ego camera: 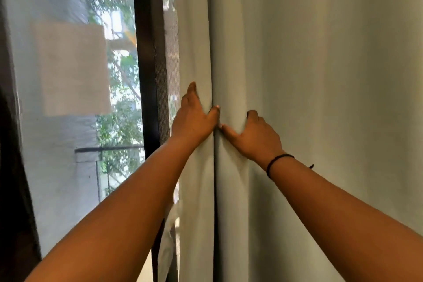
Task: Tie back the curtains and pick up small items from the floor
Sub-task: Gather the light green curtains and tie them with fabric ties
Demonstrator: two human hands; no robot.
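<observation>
Both grips hold folds of the pale grey-green fabric curtain (297, 75) beside the dark window frame (146, 75), left hand (194, 117) and right hand (256, 135) gathering it, a tie-back likely needed next.

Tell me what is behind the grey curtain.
At the curtain's left edge, a sheer mesh layer and the dark window frame show. Everything behind its main span is hidden by the fabric both hands grip.
</observation>
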